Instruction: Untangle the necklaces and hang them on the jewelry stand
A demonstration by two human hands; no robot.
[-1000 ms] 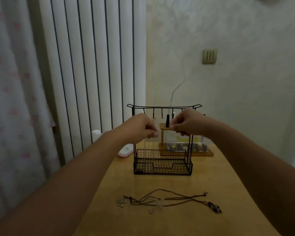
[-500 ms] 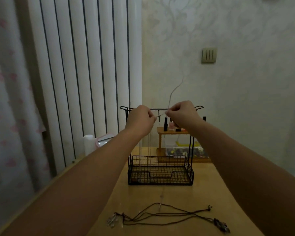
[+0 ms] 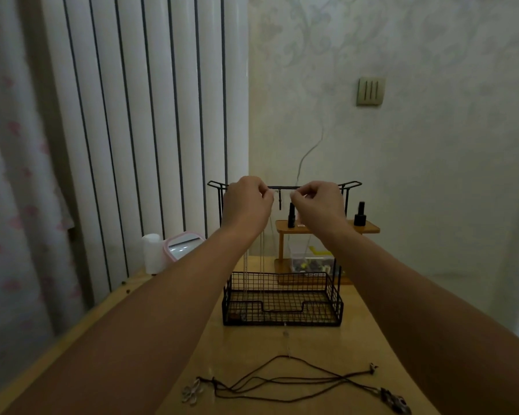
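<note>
Left hand (image 3: 246, 205) and right hand (image 3: 318, 205): both raised at the stand's (image 3: 282, 295) top bar, fingers pinching a thin chain (image 3: 261, 259) that hangs toward the wire basket. Cord necklaces (image 3: 282, 381): tangled on the surface (image 3: 357, 339), near edge. No legible writing.

Blk wire stand (image 3: 282, 298), brown cords (image 3: 282, 381)

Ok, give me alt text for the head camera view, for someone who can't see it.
Two hands, the left hand and right hand, pinch a thin chain at the top bar of a black wire jewelry stand on a wooden table. Dark cord necklaces lie tangled on the table nearer the camera. A small wooden shelf with dark bottles stands behind.
</note>
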